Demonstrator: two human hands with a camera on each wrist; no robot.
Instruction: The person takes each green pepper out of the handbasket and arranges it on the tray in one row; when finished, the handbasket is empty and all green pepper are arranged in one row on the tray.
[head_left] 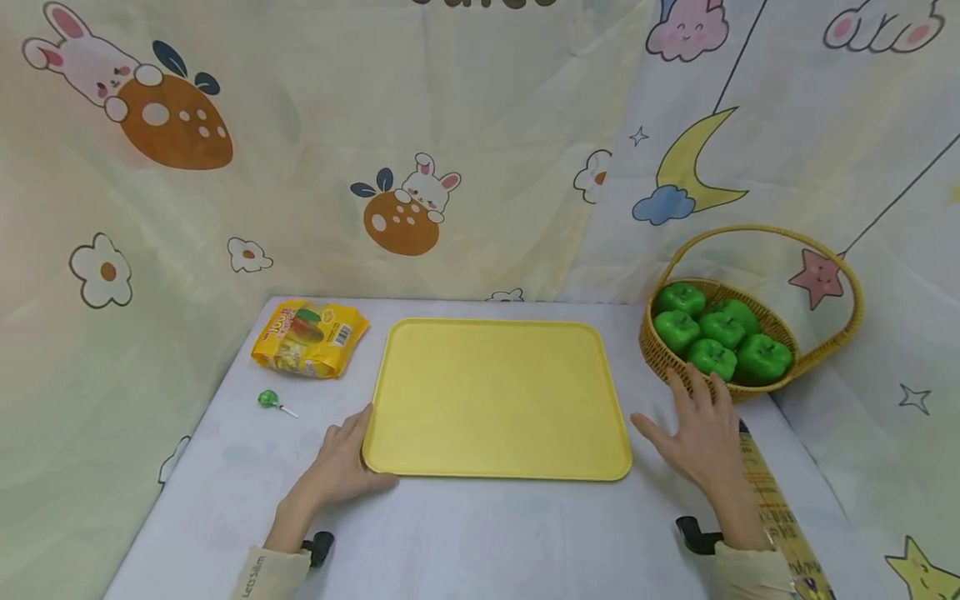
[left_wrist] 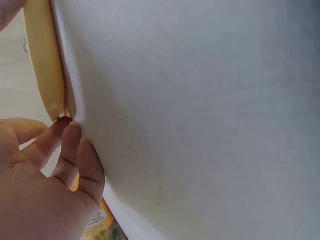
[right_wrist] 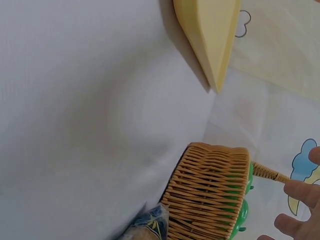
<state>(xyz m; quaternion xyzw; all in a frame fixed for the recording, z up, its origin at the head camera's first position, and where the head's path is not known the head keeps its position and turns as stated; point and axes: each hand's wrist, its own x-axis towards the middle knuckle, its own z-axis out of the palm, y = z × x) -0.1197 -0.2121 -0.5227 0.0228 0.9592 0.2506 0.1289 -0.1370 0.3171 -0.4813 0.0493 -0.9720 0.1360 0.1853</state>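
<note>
A yellow rectangular tray (head_left: 498,400) lies flat on the white-covered table. My left hand (head_left: 341,462) holds its near left corner, the thumb along the front rim and the fingers at the left side; in the left wrist view the fingertips (left_wrist: 74,125) meet the tray's edge (left_wrist: 47,60). My right hand (head_left: 701,429) holds nothing, its fingers spread above the table right of the tray. Those fingertips overlap the near rim of a wicker basket (head_left: 656,354) in the head view. Several green bell peppers (head_left: 722,329) fill the basket.
A yellow snack bag (head_left: 309,337) with a mango picture lies at the back left, a green lollipop (head_left: 270,399) in front of it. Beside my right forearm stretches a long gold-and-blue package (head_left: 780,500). Printed cloth (head_left: 300,108) walls off the table's back and sides.
</note>
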